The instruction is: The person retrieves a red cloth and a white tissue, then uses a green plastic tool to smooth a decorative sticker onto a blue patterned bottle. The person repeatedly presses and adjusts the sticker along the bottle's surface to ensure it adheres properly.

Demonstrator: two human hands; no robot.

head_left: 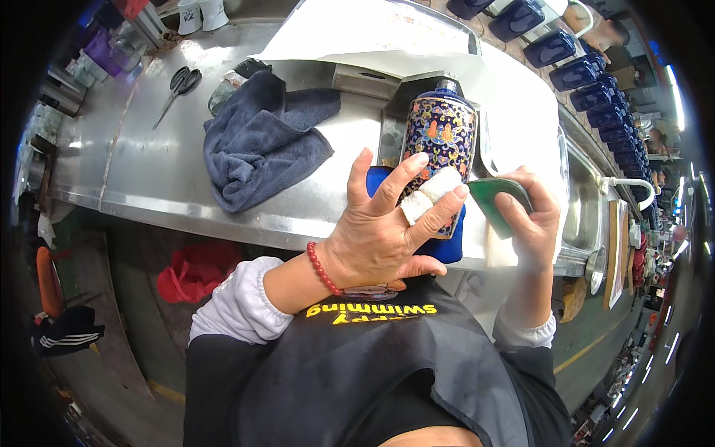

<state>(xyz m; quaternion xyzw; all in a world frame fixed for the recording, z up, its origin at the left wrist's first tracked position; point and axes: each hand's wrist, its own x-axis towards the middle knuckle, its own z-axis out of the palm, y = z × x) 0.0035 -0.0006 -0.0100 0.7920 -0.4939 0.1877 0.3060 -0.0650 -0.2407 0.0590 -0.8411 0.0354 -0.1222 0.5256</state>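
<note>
A dark blue bottle [439,132] with a colourful floral pattern lies tilted on a stand at the counter's front edge, its neck pointing away from me. Under its near end is a bright blue cloth [450,247]. My left hand [376,237], wearing a red bead bracelet, reaches over the bottle's lower part with its fingers spread. White wrapping [438,188] covers part of the fingers; whether they touch the bottle cannot be told. To the right of the bottle, my right hand [535,220] pinches a flat green scraper [493,195] between thumb and fingers.
A crumpled grey-blue towel [261,145] lies on the metal counter [160,175], left of the bottle. Beyond it are black-handled scissors [179,88]. White sheets [365,31] cover the back. Rows of dark blue bottles [573,73] stand at right, near a sink [582,212].
</note>
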